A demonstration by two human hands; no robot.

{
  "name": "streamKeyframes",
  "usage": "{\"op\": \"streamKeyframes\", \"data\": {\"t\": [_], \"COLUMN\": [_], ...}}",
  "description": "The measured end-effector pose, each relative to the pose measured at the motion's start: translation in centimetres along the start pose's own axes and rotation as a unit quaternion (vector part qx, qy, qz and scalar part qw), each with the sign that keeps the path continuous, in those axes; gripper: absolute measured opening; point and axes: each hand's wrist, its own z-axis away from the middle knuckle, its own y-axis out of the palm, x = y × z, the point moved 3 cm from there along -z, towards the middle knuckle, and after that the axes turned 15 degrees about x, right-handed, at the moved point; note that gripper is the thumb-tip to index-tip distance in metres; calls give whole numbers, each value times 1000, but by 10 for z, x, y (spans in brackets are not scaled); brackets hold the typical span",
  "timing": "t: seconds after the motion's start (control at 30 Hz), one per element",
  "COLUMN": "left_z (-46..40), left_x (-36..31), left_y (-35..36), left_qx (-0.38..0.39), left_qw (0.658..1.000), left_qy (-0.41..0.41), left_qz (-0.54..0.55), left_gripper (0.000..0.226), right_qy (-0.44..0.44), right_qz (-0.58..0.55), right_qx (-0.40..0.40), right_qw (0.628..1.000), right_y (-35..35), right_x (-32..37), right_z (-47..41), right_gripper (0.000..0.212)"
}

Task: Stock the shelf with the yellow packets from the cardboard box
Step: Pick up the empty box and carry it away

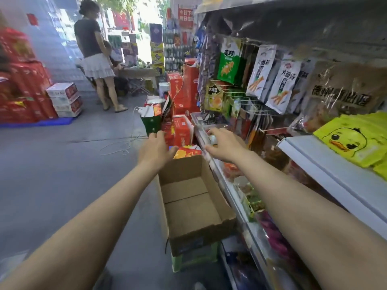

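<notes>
A brown cardboard box (192, 201) stands open on a green stool in the aisle; I see only bare cardboard inside it. Yellow packets with a duck face (354, 141) lie stacked on the white shelf (326, 170) at the right. Both my arms reach forward past the box's far end. My left hand (156, 146) hovers over the far left corner with its fingers relaxed and holds nothing. My right hand (225, 144) is at the far right corner by the shelf rail, fingers loosely spread, holding nothing.
Red gift boxes (182, 130) and a green paper bag (151, 120) crowd the floor just beyond the box. Hanging snack packets (259, 74) fill the rack at right. A person (94, 57) stands farther down the grey aisle. Red cartons (23, 91) are stacked at left.
</notes>
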Motion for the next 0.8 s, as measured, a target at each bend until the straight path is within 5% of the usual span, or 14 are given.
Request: {"op": "streamKeyframes", "data": {"t": [0.4,0.8], "left_z": [-152,-121], "left_x": [86,190], "left_y": [140,292], "left_qx": [149,319], "left_qw": [976,894], "left_qy": [-159,-293], "left_qz": [31,109], "left_gripper": [55,64], "right_qy": [30,114], "right_qz": [-63,-85], "right_qx": [172,346], "right_qw": [983,928], "right_y": [128,287], "right_x": [-96,-181], "right_z": [-219,-256], "right_gripper": [58,62]}}
